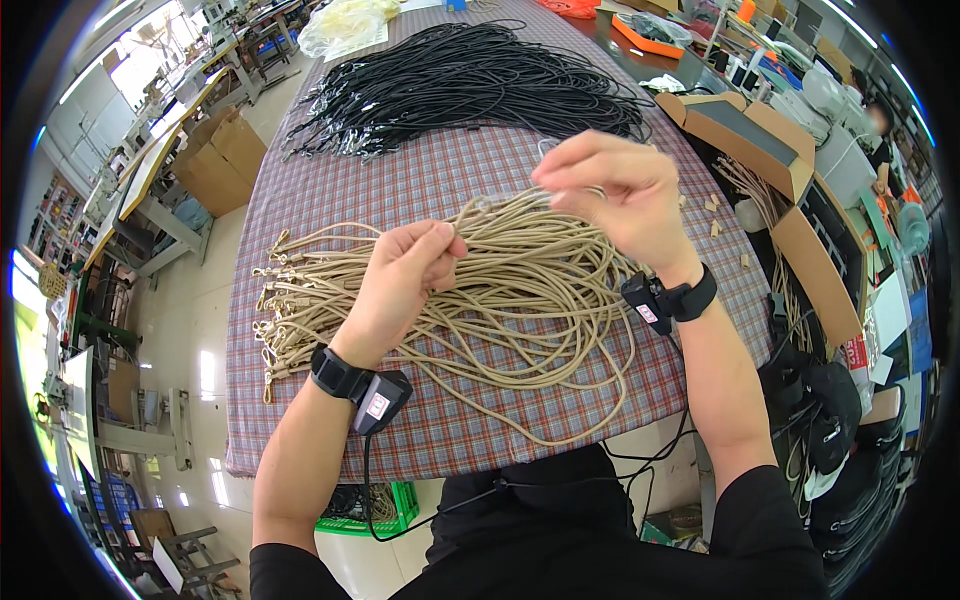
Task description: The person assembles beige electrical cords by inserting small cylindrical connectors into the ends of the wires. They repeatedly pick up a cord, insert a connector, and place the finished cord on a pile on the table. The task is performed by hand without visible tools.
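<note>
A bundle of beige cords [520, 300] with metal clips at its left end lies across the checked cloth. Over its left part is my left hand [408, 270], closed with thumb and forefinger pinched together; what sits between them is too small to make out. My right hand [625, 190] is raised above the bundle's far right side, fingertips drawn together and slightly blurred by motion. Between the two hands runs a thin, pale, see-through strand [500, 203], and a small loop of it shows by the right fingertips. Which hand holds it is unclear.
Beyond the beige bundle lies a large pile of black cords [460, 90] with metal clips. An open cardboard box [745, 135] stands at the right edge of the table. Beneath the front edge is a green crate [400, 508]. Cables hang from my wrist devices.
</note>
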A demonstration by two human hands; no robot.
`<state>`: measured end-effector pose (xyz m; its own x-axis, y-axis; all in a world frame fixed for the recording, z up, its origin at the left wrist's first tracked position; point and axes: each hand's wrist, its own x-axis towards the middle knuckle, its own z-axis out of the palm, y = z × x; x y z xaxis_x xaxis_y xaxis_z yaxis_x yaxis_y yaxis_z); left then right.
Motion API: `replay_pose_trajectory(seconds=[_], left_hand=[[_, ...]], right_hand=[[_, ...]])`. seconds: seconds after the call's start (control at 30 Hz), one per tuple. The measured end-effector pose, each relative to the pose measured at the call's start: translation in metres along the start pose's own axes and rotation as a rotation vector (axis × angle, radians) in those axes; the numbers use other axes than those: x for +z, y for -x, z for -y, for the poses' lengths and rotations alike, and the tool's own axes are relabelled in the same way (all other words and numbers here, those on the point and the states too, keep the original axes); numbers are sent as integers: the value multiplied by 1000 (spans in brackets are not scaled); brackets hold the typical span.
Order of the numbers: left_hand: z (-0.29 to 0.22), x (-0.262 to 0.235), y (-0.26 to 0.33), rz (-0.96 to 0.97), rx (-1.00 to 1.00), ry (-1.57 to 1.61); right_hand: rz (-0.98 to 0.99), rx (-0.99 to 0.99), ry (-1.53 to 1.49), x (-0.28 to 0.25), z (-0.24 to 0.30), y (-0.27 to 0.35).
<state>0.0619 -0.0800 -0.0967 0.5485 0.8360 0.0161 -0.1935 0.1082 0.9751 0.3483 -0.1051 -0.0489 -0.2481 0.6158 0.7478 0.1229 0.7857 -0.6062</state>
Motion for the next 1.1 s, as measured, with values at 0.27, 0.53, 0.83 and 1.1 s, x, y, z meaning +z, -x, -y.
replay_pose_trajectory(seconds=[0.27,0.53,0.83,1.1], left_hand=[[-3,22,15,63,235,-480],[0,30,11,-63,301,-655],[3,31,11,-91,381,-863],[-10,47,18,-77,427,-1004]], right_hand=[[190,-102,518,11,-6,5],[157,3,586,17,-1,6],[-2,200,217,30,0,15],[66,270,181,27,3,11]])
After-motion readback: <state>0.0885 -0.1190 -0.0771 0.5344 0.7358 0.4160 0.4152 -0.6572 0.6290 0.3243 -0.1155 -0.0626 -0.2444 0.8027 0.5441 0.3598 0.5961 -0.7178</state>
